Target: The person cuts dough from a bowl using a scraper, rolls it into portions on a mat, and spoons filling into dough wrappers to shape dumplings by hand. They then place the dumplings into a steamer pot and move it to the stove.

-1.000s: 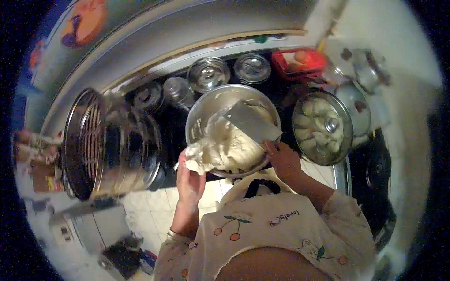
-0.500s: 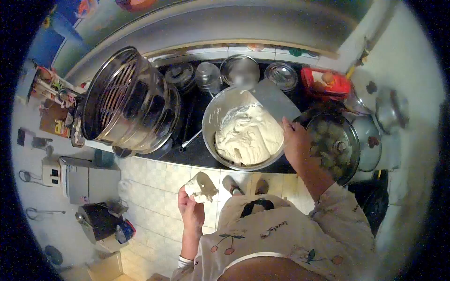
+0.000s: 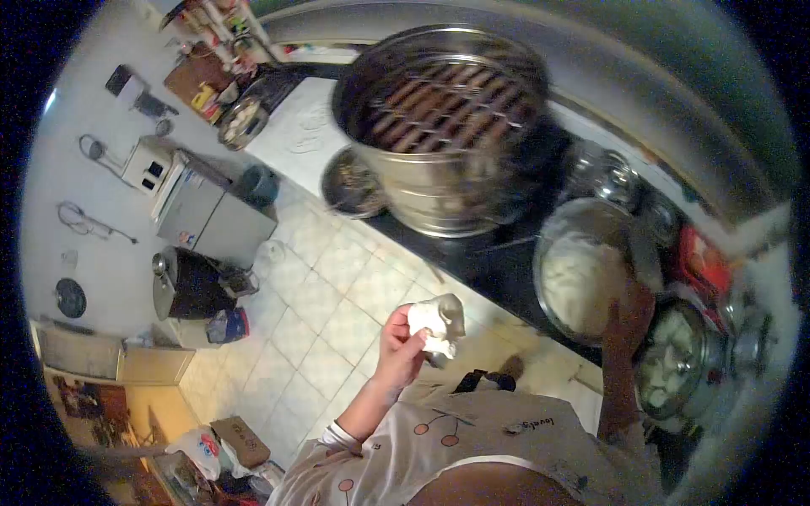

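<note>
My left hand (image 3: 403, 350) is raised over the floor, in front of my body. Its fingers are closed on a lump of white dough (image 3: 432, 327), which has a greyish, curved edge whose material I cannot make out. At the right, my right hand (image 3: 629, 308) reaches over the near right rim of a metal bowl (image 3: 540, 261). Motion blurs its fingers, and their grip is unclear. Soft pale dough (image 3: 578, 282) fills much of the bowl, which sits on the black stovetop (image 3: 498, 270).
A tall metal steamer (image 3: 439, 190) with a slatted rack stands left of the bowl. A covered pan (image 3: 350, 181) is beside it. At right are a glass-lidded pot (image 3: 671, 363) and a red package (image 3: 704, 261). Across the tiled floor (image 3: 308, 291) stands a small fridge (image 3: 211, 215).
The view has swung left, so the steamer and bowl appear farther right. My left hand still holds the dough. My right hand is now lower over the bowl; a grey flat sheet beside it is no longer distinct.
</note>
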`<state>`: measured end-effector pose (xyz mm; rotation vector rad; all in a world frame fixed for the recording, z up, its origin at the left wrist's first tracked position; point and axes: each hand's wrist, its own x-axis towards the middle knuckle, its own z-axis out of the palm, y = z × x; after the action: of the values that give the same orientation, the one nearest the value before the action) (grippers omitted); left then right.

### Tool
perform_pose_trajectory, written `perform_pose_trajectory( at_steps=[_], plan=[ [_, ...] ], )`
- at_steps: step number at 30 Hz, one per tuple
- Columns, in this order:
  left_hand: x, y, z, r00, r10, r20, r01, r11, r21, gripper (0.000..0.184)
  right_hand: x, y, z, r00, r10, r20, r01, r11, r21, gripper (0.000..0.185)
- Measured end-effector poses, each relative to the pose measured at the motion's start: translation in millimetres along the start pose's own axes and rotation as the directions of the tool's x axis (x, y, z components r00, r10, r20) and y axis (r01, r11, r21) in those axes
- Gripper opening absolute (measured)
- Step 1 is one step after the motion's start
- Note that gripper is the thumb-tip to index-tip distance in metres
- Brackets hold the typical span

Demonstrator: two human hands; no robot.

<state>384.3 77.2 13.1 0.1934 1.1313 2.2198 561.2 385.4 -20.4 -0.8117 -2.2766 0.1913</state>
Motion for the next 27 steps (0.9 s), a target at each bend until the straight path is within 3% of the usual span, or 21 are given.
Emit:
perform_pose_trajectory(
  at_steps=[1,2,3,4,5,6,7,8,10,11,12,13,14,15,16,17,18,19,20,23,27],
  plan=[
    [2.4,10.6,-13.9,1.0,0.018,-0.005,-0.018,1.0,0.008,0.037,-7.0,-22.9,5.5,0.995,-0.039,-0.095,0.05,0.992,0.118,0.047],
    [4.6,23.4,-30.2,0.999,0.034,-0.002,-0.033,0.999,0.019,0.036,-21.5,-56.9,22.8,0.984,-0.056,0.169,-0.027,0.893,0.45,0.048],
    [9.5,39.3,-47.9,0.999,0.045,0.007,-0.045,0.999,0.02,0.036,-31.7,-102.5,44.5,0.902,-0.159,0.4,-0.181,0.702,0.689,0.049],
    [15.0,56.8,-67.9,0.999,-0.012,0.039,0.008,0.995,0.104,0.035,-25.5,-170.3,53.2,0.817,-0.181,0.547,-0.422,0.458,0.782,0.05],
    [20.4,74.3,-82.6,0.997,-0.01,0.074,-0.002,0.986,0.165,0.035,-19.6,-238.1,61.9,0.708,-0.198,0.678,-0.65,0.191,0.735,0.053],
    [25.3,92.1,-92.2,0.995,-0.007,0.104,-0.017,0.974,0.226,0.035,-21.1,-280.4,88.2,0.546,-0.231,0.806,-0.833,-0.051,0.55,0.051],
    [30.9,109.0,-103.3,0.991,-0.005,0.132,-0.035,0.955,0.294,0.034,-21.5,-313.1,114.7,0.365,-0.311,0.877,-0.918,-0.275,0.285,0.05],
    [36.3,124.9,-118.4,0.98,-0.04,0.196,-0.032,0.936,0.351,0.035,-14.6,-344.8,127.9,0.398,-0.312,0.863,-0.907,-0.272,0.321,0.049],
    [51.4,148.7,-154.0,0.976,0.145,0.16,-0.214,0.749,0.628,0.037,0.9,-398.2,148.7,0.462,-0.29,0.838,-0.879,-0.276,0.389,0.047],
    [60.9,160.7,-169.2,0.958,0.232,0.169,-0.279,0.613,0.74,0.038,7.4,-416.3,161.1,0.486,-0.252,0.837,-0.873,-0.17,0.456,0.044],
    [73.7,181.6,-182.9,0.865,0.346,0.365,-0.443,0.182,0.878,0.041,14.8,-432.2,174.2,0.518,-0.214,0.828,-0.853,-0.059,0.518,0.041],
    [83.6,194.8,-197.8,0.881,0.34,0.33,-0.421,0.243,0.874,0.041,22.5,-448.5,187.9,0.554,-0.176,0.814,-0.82,0.056,0.57,0.037],
    [95.3,206.5,-213.9,0.896,0.333,0.296,-0.398,0.302,0.866,0.041,29.8,-467.5,201.8,0.643,-0.134,0.754,-0.759,0.019,0.651,0.032],
    [107.0,216.8,-227.8,0.91,0.323,0.258,-0.371,0.363,0.855,0.042,40.8,-483.5,211.7,0.662,-0.112,0.741,-0.742,0.047,0.669,0.031],
    [118.0,230.1,-237.6,0.977,0.167,0.131,-0.211,0.675,0.707,0.043,54.6,-500.0,220.9,0.677,-0.092,0.73,-0.726,0.077,0.683,0.031],
    [131.2,237.5,-253.0,0.991,0.104,0.088,-0.135,0.818,0.559,0.043,68.0,-514.8,233.3,0.693,-0.072,0.718,-0.711,0.102,0.696,0.031],
    [147.4,244.6,-270.0,0.998,0.032,0.062,-0.053,0.92,0.388,0.043,82.5,-524.2,256.9,0.714,-0.11,0.691,-0.653,0.249,0.715,0.031],
    [165.8,254.9,-283.4,0.998,-0.046,0.052,0.035,0.979,0.202,0.043,95.4,-535.7,275.3,0.73,-0.112,0.674,-0.629,0.276,0.727,0.03],
    [182.5,264.9,-291.7,0.999,-0.052,-0.005,0.052,0.987,0.15,0.044,109.1,-549.4,292.4,0.744,-0.114,0.658,-0.606,0.298,0.737,0.029],
    [238.8,286.2,-338.7,0.996,0.068,0.063,-0.087,0.917,0.39,0.048,147.7,-585.4,353.6,0.776,-0.149,0.613,-0.515,0.412,0.752,0.032],
    [314.1,332.0,-370.3,0.998,0.042,-0.047,-0.018,0.904,0.426,0.052,206.4,-629.5,417.0,0.759,-0.177,0.626,-0.454,0.545,0.705,0.039]
  ],
)
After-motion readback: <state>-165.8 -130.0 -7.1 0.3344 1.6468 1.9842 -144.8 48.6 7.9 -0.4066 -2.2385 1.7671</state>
